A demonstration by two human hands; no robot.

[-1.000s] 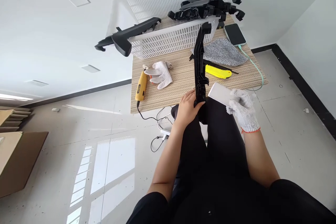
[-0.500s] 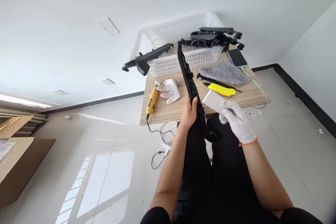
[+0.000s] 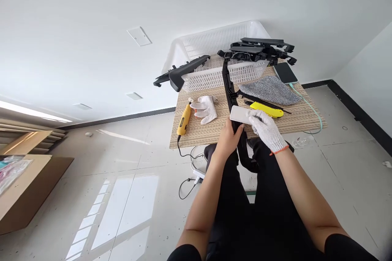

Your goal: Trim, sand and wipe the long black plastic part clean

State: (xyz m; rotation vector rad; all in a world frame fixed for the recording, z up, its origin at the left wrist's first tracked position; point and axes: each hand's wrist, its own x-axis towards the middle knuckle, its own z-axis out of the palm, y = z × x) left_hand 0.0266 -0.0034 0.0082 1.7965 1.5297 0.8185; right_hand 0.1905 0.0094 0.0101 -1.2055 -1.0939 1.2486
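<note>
My bare left hand is wrapped round a long black plastic part. The part stands nearly upright in front of the small wooden table, its lower end down by my lap. My right hand, in a white knit glove, is closed on a flat white block and presses it against the black part just above my left hand.
A white perforated basket at the table's back carries several more black parts; another juts off its left side. A yellow rotary tool, a spare white glove, a yellow utility knife, a grey cloth and a phone lie on the table. Cardboard box at left.
My left hand slid up the black part and swung it from upright to tilted and back to near upright. My gloved right hand brought the white block leftward onto the part.
</note>
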